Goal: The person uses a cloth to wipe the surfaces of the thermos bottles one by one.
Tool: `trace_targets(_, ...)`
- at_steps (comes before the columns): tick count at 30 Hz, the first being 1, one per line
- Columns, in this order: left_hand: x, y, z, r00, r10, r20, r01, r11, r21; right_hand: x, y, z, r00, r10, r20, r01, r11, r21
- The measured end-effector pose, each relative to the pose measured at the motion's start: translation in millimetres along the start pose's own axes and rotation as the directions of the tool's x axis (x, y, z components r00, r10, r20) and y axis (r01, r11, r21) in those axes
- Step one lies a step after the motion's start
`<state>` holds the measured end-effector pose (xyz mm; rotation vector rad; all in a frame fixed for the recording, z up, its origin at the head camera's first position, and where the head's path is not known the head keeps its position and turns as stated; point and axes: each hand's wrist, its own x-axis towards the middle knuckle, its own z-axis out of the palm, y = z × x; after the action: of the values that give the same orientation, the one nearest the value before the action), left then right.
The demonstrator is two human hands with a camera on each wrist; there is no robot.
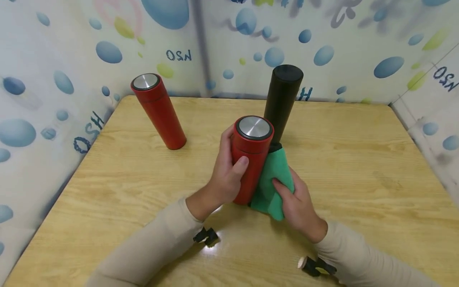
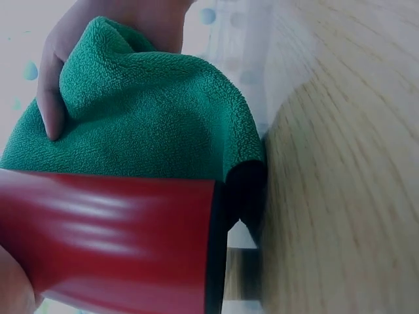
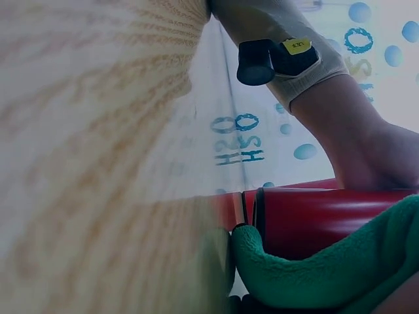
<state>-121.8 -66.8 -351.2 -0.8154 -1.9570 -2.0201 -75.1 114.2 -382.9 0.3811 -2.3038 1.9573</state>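
Here's the left hand, fingers wrapped round a red vacuum flask with a shiny steel-topped lid, thumb laid across its near side. The flask is upright over the middle of the wooden table, and the left wrist view shows a slim gap between its dark base and the tabletop!

In from the other side comes the right hand, thumb and fingers clamped on a green cloth, plush in texture and dark at one corner. That cloth lies right up against the flask's right side, folded and hanging down toward the base.

Just behind, slightly to the right, stands a black cylindrical flask. Well over to the left, a second red flask stands alone, steel-topped too. Both forearms wear beige sleeves, and behind the table runs a bubble-patterned wall.
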Motion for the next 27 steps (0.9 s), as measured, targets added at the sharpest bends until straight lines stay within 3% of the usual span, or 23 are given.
trace_targets(15,-0.5,-1.1,1.4,1.000,-0.013,0.014,0.013,0.999,0.030,0.4,2.9,-0.2,0.999,-0.025,-0.022,0.024,1.000,-0.002)
trace_targets(27,-1.8,-2.9,2.6,1.000,-0.019,0.017,0.018,0.997,0.073,2.9,5.9,-0.5,0.999,-0.024,0.029,0.024,1.000,-0.001)
